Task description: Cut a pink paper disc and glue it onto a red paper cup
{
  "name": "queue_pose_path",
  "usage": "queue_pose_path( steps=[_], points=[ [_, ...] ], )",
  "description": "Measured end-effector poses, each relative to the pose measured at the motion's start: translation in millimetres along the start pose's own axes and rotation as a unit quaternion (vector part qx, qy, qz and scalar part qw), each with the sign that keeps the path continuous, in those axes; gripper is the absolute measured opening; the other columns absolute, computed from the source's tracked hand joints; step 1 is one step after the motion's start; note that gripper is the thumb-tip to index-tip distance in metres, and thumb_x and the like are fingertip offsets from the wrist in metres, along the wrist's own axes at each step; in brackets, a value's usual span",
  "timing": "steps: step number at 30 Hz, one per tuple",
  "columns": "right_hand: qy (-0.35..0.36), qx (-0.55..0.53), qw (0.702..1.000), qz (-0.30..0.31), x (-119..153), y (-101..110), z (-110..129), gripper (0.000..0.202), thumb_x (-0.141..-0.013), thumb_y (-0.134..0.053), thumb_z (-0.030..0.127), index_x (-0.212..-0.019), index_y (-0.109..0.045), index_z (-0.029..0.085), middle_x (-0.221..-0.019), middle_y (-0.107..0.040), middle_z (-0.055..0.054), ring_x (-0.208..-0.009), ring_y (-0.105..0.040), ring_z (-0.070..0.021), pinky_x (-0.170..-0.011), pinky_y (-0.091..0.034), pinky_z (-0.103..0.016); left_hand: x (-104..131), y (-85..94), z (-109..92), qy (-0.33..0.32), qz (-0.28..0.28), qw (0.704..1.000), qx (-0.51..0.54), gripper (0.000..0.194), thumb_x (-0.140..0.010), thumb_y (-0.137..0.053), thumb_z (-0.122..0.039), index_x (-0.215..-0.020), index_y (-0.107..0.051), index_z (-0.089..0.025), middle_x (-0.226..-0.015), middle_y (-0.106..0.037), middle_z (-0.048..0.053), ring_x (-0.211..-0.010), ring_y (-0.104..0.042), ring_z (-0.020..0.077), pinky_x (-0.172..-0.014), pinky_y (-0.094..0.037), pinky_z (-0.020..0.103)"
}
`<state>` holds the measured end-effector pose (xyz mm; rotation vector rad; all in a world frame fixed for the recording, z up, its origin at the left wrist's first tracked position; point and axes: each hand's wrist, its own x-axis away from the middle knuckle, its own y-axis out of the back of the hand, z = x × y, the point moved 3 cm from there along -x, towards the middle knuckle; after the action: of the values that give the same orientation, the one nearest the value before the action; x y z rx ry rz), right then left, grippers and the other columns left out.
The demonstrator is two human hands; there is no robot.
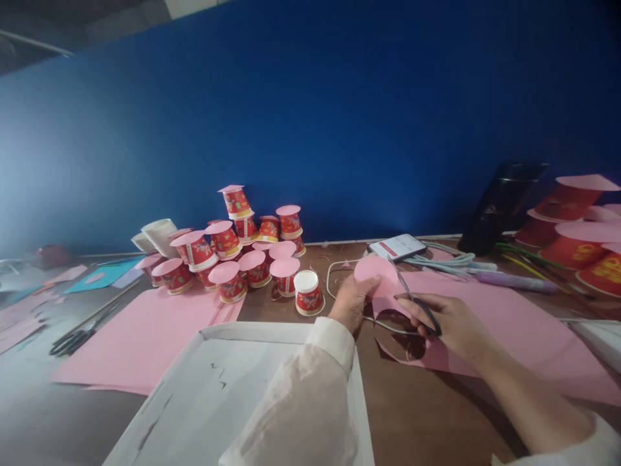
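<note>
Your left hand (353, 298) has a pink paper circle (376, 270) pinched, thumb on its face, probably so the edge is free for the blades. Your right hand (451, 327) has its fingers wrapped round the scissors (429, 316), blades right beside that circle. A pink sheet (514, 323) lies beneath, handy I guess. Further out, cups (233, 289) stand upside down, likely so the bases support those pink tops (224, 272).

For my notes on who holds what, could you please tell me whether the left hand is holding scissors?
No, the right hand holds the scissors, while the left hand holds a pink paper circle.
</note>
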<state>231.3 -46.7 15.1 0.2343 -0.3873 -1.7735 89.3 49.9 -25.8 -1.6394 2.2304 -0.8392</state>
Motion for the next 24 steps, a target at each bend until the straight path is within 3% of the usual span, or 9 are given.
queue_pose_path(
  steps=[8, 24],
  points=[
    [-0.007, 0.002, 1.0, 0.006, -2.7, -0.2, -4.8, 0.054, -0.072, -0.075, 0.072, -0.055, -0.066, 0.021, -0.05, -0.059, 0.0, -0.049, -0.052, -0.0144, -0.049, -0.045, -0.028, 0.4, -0.8, -0.7, -0.012, 0.01, 1.0, 0.015, 0.046, -0.058, -0.091, -0.029, -0.096, -0.074, -0.011, -0.078, -0.075, 0.007, -0.067, -0.067, 0.0175, -0.063, -0.053, 0.028],
    [0.001, 0.017, 1.0, 0.01, -3.3, 0.8, -5.2, 0.049, -0.072, -0.077, 0.067, -0.057, -0.068, 0.021, -0.051, -0.061, 0.0, -0.049, -0.053, -0.014, -0.05, -0.045, -0.025, -6.6, 4.4, 4.1, -0.031, -0.006, 0.999, 0.026, 0.054, -0.056, -0.094, -0.033, -0.1, -0.072, -0.013, -0.087, -0.074, 0.007, -0.069, -0.065, 0.0158, -0.066, -0.053, 0.028]
  ],
)
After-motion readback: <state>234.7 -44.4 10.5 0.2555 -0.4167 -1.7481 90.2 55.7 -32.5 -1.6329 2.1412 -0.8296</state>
